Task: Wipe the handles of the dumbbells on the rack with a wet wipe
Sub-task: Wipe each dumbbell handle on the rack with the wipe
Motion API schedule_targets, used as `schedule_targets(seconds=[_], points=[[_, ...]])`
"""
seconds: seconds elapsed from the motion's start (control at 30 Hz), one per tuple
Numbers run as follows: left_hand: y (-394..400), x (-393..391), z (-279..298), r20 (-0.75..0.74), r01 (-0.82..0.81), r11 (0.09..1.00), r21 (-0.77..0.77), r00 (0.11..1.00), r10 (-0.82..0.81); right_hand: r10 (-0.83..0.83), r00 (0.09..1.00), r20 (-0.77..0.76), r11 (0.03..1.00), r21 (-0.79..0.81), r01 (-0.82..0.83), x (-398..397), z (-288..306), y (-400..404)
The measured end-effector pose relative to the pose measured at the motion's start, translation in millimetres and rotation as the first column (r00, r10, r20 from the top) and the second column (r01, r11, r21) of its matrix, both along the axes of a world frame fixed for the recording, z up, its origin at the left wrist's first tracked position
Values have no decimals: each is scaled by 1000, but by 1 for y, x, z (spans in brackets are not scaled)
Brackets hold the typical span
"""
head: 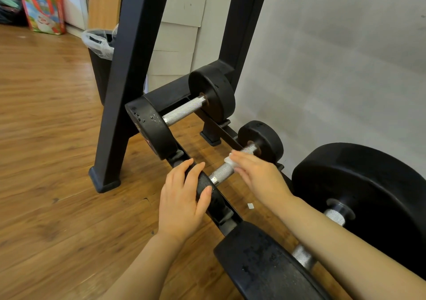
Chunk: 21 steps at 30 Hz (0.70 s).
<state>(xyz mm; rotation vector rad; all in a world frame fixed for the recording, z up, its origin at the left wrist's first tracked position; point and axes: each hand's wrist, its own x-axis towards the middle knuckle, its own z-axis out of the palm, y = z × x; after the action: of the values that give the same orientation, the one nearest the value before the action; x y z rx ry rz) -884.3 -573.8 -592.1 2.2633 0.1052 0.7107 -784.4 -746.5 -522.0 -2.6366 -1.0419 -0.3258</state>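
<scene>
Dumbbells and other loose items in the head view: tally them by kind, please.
Dumbbells: 3, far, middle, near
Wet wipes: 1, under the right hand on the middle handle
Bins: 1
Printed bags: 1
Total: 6

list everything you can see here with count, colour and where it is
dumbbells: three, black ends with silver handles, on the lowest rack rails
rack: one, black, standing on the floor
wet wipe: one, white, on the middle dumbbell's handle
bin: one, black with clear liner, behind the rack
bag: one, red and green, far left on the floor
floor: wood, brown
left hand: gripping the middle dumbbell's near end
right hand: pressing the wet wipe on the handle
</scene>
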Motion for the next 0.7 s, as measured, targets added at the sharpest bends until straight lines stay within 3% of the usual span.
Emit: schedule_targets(seconds=[0.1, 0.2, 0.33, 0.47, 0.57, 0.7], points=[[0, 0, 0, 4, -2, 1000, -3, 1000, 2, 79, 997, -24, 996, -35, -80, -7, -3, 3], [-1, 1, 1, 4, -3, 1000, 1, 1000, 3, -1, 994, 111, 1000, -25, 4, -8, 2, 3], [0, 1, 0, 4, -5, 1000, 4, 1000, 5, -133, 986, 101, 991, 3, 134, -12, 8, 7], [-1, 0, 1, 2, 0, 1000, -2, 1000, 0, -54, 935, 350, 986, -130, 106, -12, 7, 9], [-1, 0, 1, -6, 1, 1000, -2, 1000, -1, -16, 955, 298, 993, -108, 50, -9, 3, 8], [0, 0, 0, -12, 4, 1000, -1, 1000, -4, -7, 995, 98, 1000, -7, 8, -12, 2, 7]])
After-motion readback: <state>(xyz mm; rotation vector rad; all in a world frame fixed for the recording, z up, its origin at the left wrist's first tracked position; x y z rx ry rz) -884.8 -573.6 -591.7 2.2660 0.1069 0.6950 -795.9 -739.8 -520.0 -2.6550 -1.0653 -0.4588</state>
